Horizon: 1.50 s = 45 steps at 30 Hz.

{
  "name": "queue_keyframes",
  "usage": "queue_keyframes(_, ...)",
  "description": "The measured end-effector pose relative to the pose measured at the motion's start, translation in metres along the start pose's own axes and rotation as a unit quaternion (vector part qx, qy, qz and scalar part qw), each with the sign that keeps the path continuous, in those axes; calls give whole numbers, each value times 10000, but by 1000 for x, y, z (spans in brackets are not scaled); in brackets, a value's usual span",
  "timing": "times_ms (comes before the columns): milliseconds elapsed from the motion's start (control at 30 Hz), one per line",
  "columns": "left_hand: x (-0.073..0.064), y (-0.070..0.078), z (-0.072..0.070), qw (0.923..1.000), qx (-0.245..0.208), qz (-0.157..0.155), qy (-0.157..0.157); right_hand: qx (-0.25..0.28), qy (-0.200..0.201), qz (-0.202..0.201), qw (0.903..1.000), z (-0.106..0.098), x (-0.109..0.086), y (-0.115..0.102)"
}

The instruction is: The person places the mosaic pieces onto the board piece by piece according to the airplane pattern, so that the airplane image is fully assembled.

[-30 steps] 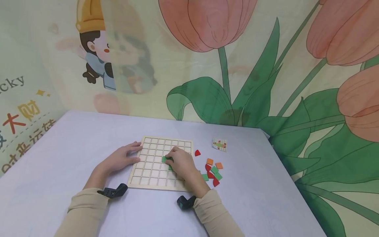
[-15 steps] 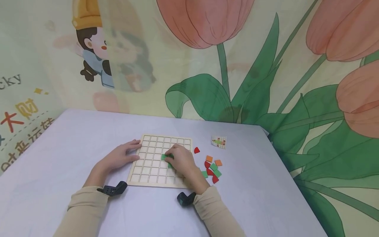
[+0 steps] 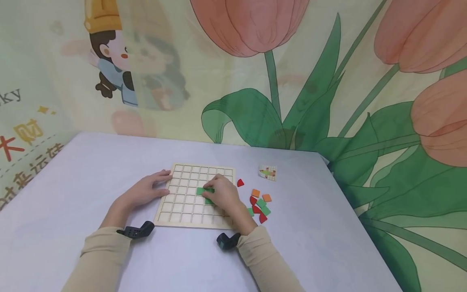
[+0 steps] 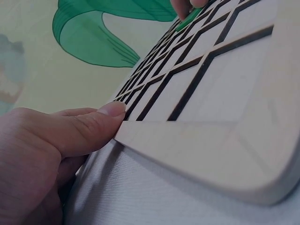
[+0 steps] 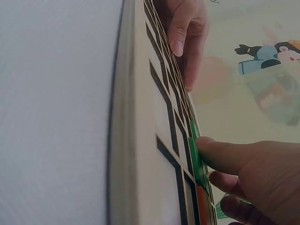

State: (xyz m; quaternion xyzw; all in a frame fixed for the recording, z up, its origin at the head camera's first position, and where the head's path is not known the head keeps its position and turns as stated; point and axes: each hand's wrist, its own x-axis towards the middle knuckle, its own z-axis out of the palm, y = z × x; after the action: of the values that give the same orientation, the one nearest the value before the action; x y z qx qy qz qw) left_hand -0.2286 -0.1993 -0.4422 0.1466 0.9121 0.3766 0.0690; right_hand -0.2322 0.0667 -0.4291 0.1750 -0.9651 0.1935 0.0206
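A light wooden board (image 3: pixel 182 220) with a grid of square cells lies on the table. Along its left edge rests my left hand (image 3: pixel 146 190), thumb and fingers spread apart; the thumb tip touches the frame in the left wrist view. Over the middle of the grid, my right hand (image 3: pixel 225 194) pinches a green tile (image 5: pixel 195 157) between thumb and curled fingers, close down at the cells. Another green tile (image 3: pixel 200 190) sits just left of the fingertips, and part of one more shows below them. An orange-red piece (image 5: pixel 202 202) on the board appears in the right wrist view, hidden by the hand from above.
Right of the board lie loose pieces: orange squares (image 3: pixel 267 198), green tiles (image 3: pixel 261 203) and red quarter-rounds (image 3: pixel 263 218). A single red piece (image 3: pixel 240 183) lies nearer the board's edge. Further back is a small pattern card (image 3: pixel 268 172). A printed cloth (image 3: pixel 233 73) hangs behind the table.
The whole head view has shifted slightly up and left. Both hands keep nearly the same place on the board, with only small motion in the right fingers.
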Motion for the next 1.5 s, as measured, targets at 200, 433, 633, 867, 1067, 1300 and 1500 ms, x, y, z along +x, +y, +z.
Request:
queue_keyframes(200, -4, -2, 2, 10000, -84, -16, -9, -81, -19, 17, 10000, 1, -3, -3)
queue_keyframes(433, -3, -3, 1, 10000, -39, 66, 10, -211, -109, -26, 9997, -4, -1, 0)
queue_keyframes(633, 5, -1, -4, 9998, 2, 172, 99, -31, -70, 27, 10000, -22, 5, 7)
queue_keyframes(867, 1, -3, 4, 9998, -128, -138, -74, 620, -541, 566, 9950, -47, -8, 39)
queue_keyframes(1067, -1, -1, 1, 9999, -42, -36, 88, 1092, -740, 1087, 9853, -75, -17, 83)
queue_keyframes(1300, 0, 0, 4, 9999, -80, 87, 45, 1259, -674, 1278, 9815, -100, -42, 138)
queue_keyframes(1500, -3, 1, 2, 9999, 111, -43, 95, 1300, -1229, 1145, 9772, -110, -54, 162)
